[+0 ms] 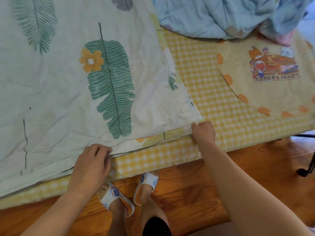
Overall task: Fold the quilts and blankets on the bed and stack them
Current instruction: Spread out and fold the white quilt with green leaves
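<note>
I see the leaf-print quilt (71, 86) spread flat over the left part of the bed (209, 103), its near hem along the bed's front edge. My left hand (92, 164) pinches that hem, fingers curled on the fabric. My right hand (203, 132) grips the quilt's near right corner. A crumpled blue blanket (221, 16) sits at the far edge. The cartoon-train panel (274, 65) lies at the right edge. Slippers (129, 189) rest on the wood floor (196, 198) below the front edge.
</note>
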`<state>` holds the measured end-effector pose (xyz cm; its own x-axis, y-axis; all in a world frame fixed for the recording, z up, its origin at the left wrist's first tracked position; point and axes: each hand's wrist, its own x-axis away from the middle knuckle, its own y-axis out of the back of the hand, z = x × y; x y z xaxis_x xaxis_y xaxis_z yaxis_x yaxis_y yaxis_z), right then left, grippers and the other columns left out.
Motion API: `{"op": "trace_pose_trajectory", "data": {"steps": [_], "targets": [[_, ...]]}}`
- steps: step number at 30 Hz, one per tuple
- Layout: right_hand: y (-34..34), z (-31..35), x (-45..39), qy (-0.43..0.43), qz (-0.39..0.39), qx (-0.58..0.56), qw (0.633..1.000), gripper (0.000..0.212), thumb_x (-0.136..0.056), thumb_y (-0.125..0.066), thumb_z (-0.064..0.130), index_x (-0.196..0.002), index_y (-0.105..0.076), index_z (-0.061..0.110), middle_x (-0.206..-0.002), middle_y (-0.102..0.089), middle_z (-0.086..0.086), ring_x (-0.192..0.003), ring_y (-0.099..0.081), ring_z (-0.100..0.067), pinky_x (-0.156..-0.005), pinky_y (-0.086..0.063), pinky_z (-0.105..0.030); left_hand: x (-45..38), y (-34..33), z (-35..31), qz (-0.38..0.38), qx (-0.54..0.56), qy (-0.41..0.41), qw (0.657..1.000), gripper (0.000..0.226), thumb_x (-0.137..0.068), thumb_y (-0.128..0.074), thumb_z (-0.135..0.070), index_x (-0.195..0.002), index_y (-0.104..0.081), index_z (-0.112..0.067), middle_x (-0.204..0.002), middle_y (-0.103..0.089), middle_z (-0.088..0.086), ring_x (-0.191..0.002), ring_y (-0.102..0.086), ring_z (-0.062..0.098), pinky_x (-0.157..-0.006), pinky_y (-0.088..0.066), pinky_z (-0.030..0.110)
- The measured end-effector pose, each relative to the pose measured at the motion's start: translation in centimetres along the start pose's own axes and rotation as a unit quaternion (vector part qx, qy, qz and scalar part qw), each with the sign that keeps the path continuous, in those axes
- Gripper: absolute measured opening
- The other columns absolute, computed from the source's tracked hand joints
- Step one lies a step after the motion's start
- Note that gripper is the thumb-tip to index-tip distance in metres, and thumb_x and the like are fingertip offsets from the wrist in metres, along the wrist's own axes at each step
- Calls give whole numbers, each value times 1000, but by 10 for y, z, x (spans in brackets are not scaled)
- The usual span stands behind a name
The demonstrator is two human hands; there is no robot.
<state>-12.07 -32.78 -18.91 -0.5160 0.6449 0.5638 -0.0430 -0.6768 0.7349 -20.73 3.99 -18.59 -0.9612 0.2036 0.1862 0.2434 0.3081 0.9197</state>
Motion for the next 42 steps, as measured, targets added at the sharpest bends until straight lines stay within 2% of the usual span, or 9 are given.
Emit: {"op": "trace_pose_trajectory", "data": {"steps": [6,10,18,20,23,25,31,37,42], "targets": [[8,13,4,-77,99,-86,988,29,-88,-69,27,-108,-65,6,-92,-65,-3,-83,-62,-21,-70,-51,-33,-1,-3,8,30,-25,54,998,38,-82,-76,-14,-119,-67,-13,-110,-59,7,-99,-53,32,-76,-49,45],[8,68,29,-203,100,-422,878,23,-86,-57,14,-106,-65,9,-97,-71,-9,-85,-69,-27,-75,-60,-40,-3,-2,11,29,-33,70,997,32,-87,-67,-18,-119,-67,-16,-107,-59,6,-97,-54,31,-75,-50,45],[9,209,117,150,411,-570,696,23,-86,-54,0,-108,-63,1,-113,-57,-22,-105,-56,-33,-98,-45,-47,4,10,6,42,-53,99,993,48,-77,-79,-14,-121,-62,-4,-97,-61,15,-83,-58,37,-61,-51,44],[28,179,85,134,277,-600,739,24,-83,-55,0,-106,-63,0,-101,-62,-19,-93,-62,-29,-87,-53,-43,4,12,8,37,-65,95,993,51,-74,-81,-14,-121,-62,-8,-98,-63,14,-83,-58,38,-62,-49,45],[35,101,26,81,0,-333,940,6,-84,-57,11,-88,-52,10,-81,-49,-9,-69,-48,-21,-64,-45,-37,5,6,12,35,-78,47,995,52,-68,-84,-9,-116,-65,-16,-99,-60,6,-86,-55,33,-64,-45,43],[26,49,1,16,14,-166,986,16,-90,-55,14,-82,-42,11,-86,-44,-11,-71,-45,-23,-62,-48,-36,5,-1,13,48,-81,38,995,56,-68,-82,-6,-119,-65,-21,-102,-58,1,-92,-54,29,-67,-45,43],[10,6,-9,-79,56,-206,974,40,-94,-64,11,-131,-50,7,-118,-59,-14,-93,-68,-31,-65,-63,-38,7,-1,17,47,-106,39,992,58,-64,-83,-10,-119,-65,-21,-105,-58,2,-96,-54,29,-72,-45,42],[16,6,-4,-75,-39,-127,988,26,-95,-63,22,-116,-60,8,-109,-65,-13,-82,-66,-26,-69,-59,-39,13,11,28,84,-115,77,987,83,-41,-86,5,-118,-67,-18,-107,-57,5,-96,-56,33,-73,-50,44],[4,15,31,-121,-67,-132,982,47,-93,-63,36,-126,-44,8,-108,-67,-18,-89,-70,-33,-79,-59,-46,30,15,13,31,-70,126,989,47,-76,-64,-22,-123,-62,-21,-122,-56,10,-115,-48,35,-91,-47,52]]}}
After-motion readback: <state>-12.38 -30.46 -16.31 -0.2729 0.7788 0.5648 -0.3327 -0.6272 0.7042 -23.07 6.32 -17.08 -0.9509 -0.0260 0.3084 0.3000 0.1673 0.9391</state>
